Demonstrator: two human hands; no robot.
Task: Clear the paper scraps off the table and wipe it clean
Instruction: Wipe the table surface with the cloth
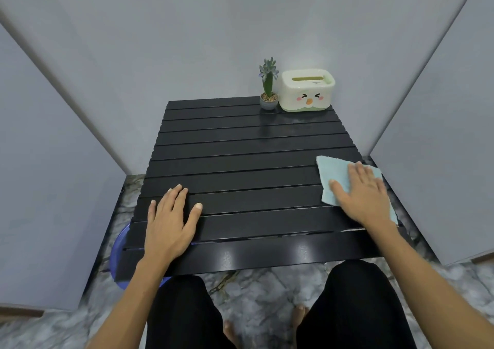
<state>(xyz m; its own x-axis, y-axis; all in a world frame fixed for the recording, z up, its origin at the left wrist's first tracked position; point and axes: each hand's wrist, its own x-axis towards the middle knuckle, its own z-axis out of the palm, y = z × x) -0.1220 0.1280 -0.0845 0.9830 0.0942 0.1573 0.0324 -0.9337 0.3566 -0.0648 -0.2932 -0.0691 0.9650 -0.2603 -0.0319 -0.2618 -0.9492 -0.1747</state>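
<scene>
Black slatted table (pixel 248 161), no paper scraps visible; right hand (pixel 366 196), fingers flat, presses light-blue cloth (pixel 331 169) at frame right for wiping; left hand (pixel 171 217), fingers spread, likely steadies tabletop.

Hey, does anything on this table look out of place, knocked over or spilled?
Nothing stands out. The potted plant and tissue box stand upright at the table's far edge, and the right hand presses a blue cloth flat.
</scene>
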